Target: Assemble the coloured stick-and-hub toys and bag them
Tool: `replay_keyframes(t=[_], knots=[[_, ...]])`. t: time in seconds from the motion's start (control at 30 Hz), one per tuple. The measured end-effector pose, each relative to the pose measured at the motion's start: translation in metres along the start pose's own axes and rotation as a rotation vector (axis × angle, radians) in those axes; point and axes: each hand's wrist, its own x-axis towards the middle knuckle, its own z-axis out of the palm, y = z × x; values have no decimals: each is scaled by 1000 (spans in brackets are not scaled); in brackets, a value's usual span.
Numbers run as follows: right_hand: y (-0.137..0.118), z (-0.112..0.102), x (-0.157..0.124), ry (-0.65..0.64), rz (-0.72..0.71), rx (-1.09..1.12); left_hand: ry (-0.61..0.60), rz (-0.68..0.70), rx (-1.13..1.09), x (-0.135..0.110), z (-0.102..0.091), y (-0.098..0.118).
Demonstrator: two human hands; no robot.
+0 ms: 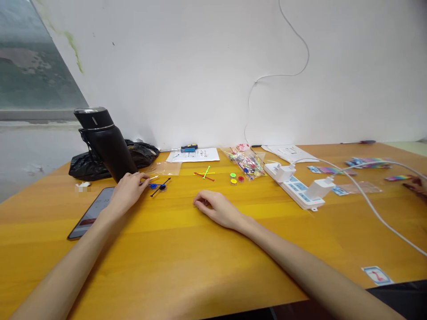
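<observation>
Bare forearms (78, 264) reach over a wooden table (167, 275). The left hand (128, 190) meets a white arrow (154, 178), near blue and black pieces (162, 187); pinching or touching, one cannot tell. The right hand (215, 208) rests curled, closure unclear, near crossed arrows (206, 173) and discs (233, 181), seemingly grouped by shape.
</observation>
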Motion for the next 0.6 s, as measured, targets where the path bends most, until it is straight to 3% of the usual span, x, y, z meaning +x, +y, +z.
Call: replay_keyframes(t=[0.13, 0.23, 0.3, 0.43, 0.6], knots=[[11, -11, 2, 159, 52, -225, 104, 31, 5, -2, -10, 21], [27, -29, 4, 305, 161, -504, 140, 184, -160, -6, -19, 48], [39, -42, 2, 349, 240, -672, 75, 315, -305, -11, -21, 67], [62, -63, -4, 335, 389, -864, -188, 514, -443, -25, -18, 94], [75, -70, -8, 263, 492, -778, -275, 550, -499, -32, -14, 102]])
